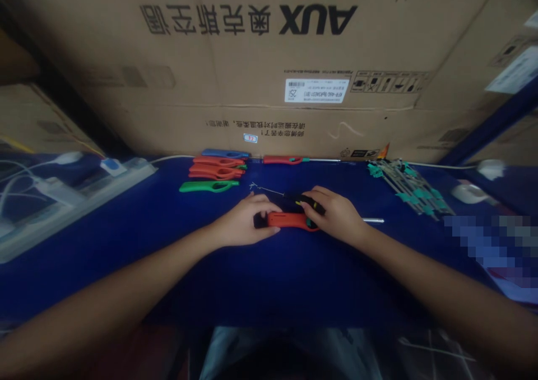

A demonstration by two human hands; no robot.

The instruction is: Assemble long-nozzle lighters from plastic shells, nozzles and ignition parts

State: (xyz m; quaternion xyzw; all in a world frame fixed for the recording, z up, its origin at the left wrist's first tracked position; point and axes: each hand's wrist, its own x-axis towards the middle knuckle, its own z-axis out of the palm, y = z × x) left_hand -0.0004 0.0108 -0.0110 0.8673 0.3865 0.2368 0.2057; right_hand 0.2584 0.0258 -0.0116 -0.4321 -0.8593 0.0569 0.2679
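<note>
Both my hands rest on the blue table [269, 279], closed on a red lighter body [290, 220] that lies flat between them. My left hand [246, 220] pinches its left, black end. My right hand [334, 214] wraps its right end together with a black tool with a yellow mark [300, 202]. A thin metal rod [373, 220] sticks out to the right of my right hand. A bent wire [263, 189] lies just behind my hands.
Behind lie a green lighter body [208, 186], a stack of red ones [216, 170], a blue one [225, 153] and a long red lighter [286, 160]. A bundle of metal rods with green tips [409, 186] sits right. A power strip [84, 186] lies left. Cardboard boxes [269, 60] wall the back.
</note>
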